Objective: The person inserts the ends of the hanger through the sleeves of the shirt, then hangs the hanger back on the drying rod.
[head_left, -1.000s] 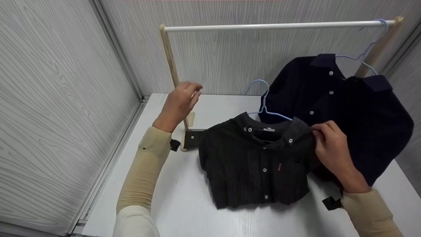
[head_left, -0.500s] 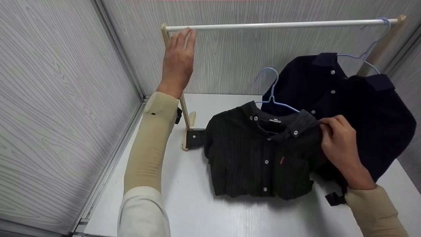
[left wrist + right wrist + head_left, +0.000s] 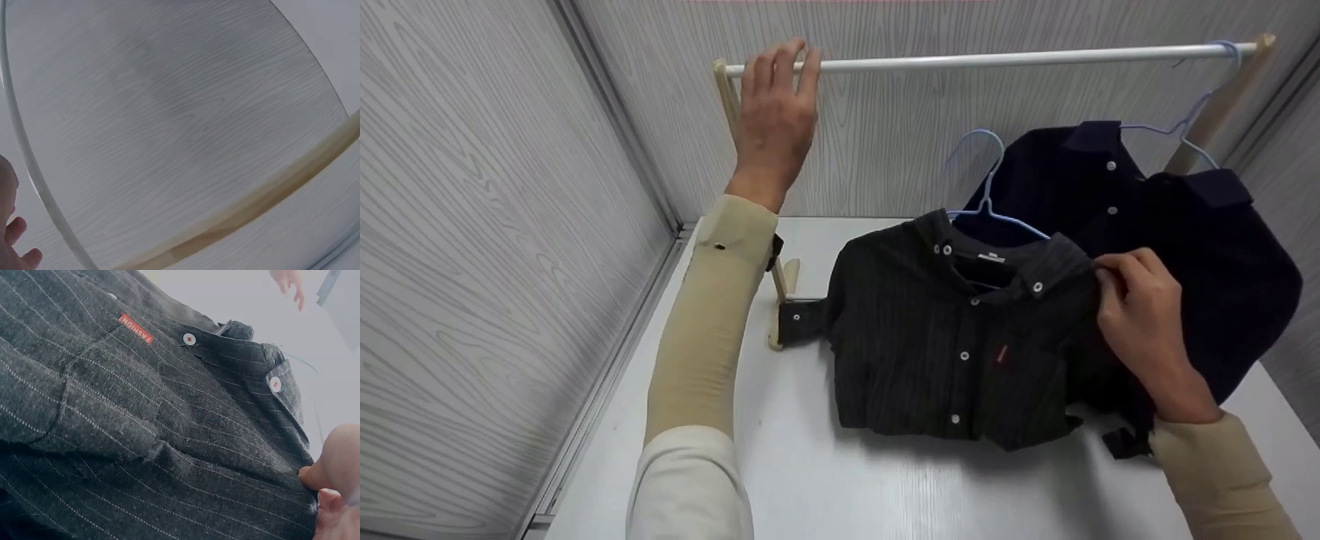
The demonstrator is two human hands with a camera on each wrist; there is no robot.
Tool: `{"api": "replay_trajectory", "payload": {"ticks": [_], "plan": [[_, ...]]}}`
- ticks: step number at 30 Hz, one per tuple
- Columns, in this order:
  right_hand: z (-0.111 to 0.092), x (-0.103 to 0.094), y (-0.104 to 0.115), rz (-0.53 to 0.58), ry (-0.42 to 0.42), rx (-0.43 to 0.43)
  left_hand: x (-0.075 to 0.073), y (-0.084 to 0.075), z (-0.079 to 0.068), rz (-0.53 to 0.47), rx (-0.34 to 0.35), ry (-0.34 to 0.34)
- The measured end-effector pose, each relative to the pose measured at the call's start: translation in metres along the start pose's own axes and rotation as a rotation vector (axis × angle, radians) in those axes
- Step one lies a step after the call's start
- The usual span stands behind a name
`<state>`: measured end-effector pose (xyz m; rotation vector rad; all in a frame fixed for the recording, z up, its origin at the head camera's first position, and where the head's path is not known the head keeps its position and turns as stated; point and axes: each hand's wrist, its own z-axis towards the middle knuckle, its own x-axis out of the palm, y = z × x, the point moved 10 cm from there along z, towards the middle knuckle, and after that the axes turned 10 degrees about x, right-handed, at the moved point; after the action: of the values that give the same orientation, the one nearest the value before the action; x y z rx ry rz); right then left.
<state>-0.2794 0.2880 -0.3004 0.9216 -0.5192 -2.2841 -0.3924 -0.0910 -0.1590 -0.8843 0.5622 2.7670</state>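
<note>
My right hand (image 3: 1144,315) pinches the shoulder of a dark grey pinstriped shirt (image 3: 907,337) between thumb and fingers. The right wrist view shows this pinch at the thumb (image 3: 332,467), plus the shirt's red label (image 3: 136,328) and white buttons. A light blue hanger (image 3: 988,180) sits inside the shirt, its hook standing free above the collar. My left hand (image 3: 776,112) is up at the left end of the white rail (image 3: 960,60), fingers mostly straight and spread in front of it. Whether they touch the rail I cannot tell.
At the rack's right end a navy shirt (image 3: 1207,247) hangs on another blue hanger (image 3: 1189,127). Wooden posts, one on the left (image 3: 727,97), carry the rail. The rack stands on a white table (image 3: 780,465) between wood-grain panels (image 3: 495,225).
My left hand has risen from beside the left post to the rail, its fingers straightening. My right hand has lifted the grey shirt and hanger upward and slightly right.
</note>
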Motion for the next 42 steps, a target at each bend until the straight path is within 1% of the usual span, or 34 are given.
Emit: {"api": "replay_trajectory", "payload": {"ticks": [2,5,8,11,15,18,21,24,28,32,38,42], "plan": [[0.0,0.001,0.001,0.003,0.001,0.002,0.006,0.012,-0.002,-0.032,-0.043,0.045],[0.001,0.001,0.003,0.0,-0.007,0.0,0.014,0.027,-0.008,-0.068,-0.086,0.086],[0.004,0.0,0.005,-0.007,-0.023,-0.005,0.017,0.036,-0.012,-0.089,-0.09,0.105],[0.009,-0.001,0.006,-0.008,-0.04,-0.01,0.017,0.04,-0.013,-0.116,-0.095,0.112],[0.018,-0.002,0.01,-0.005,-0.06,-0.009,0.017,0.044,-0.012,-0.131,-0.138,0.116],[0.026,-0.004,0.013,-0.002,-0.075,-0.002,0.018,0.047,-0.011,-0.152,-0.191,0.11],[0.034,-0.009,0.015,-0.001,-0.096,0.009,0.019,0.048,-0.01,-0.179,-0.24,0.099],[0.042,-0.015,0.017,-0.01,-0.122,0.023,0.021,0.048,-0.007,-0.196,-0.271,0.089],[0.052,-0.022,0.017,-0.023,-0.162,0.047,0.023,0.044,-0.004,-0.193,-0.276,0.083],[0.064,-0.023,0.02,-0.035,-0.17,0.059,0.025,0.045,-0.004,-0.18,-0.279,0.078],[0.077,-0.016,0.03,-0.047,-0.121,0.06,0.027,0.048,-0.005,-0.158,-0.285,0.073],[0.082,-0.01,0.028,-0.06,-0.082,0.082,0.028,0.048,-0.006,-0.163,-0.296,0.063]]}}
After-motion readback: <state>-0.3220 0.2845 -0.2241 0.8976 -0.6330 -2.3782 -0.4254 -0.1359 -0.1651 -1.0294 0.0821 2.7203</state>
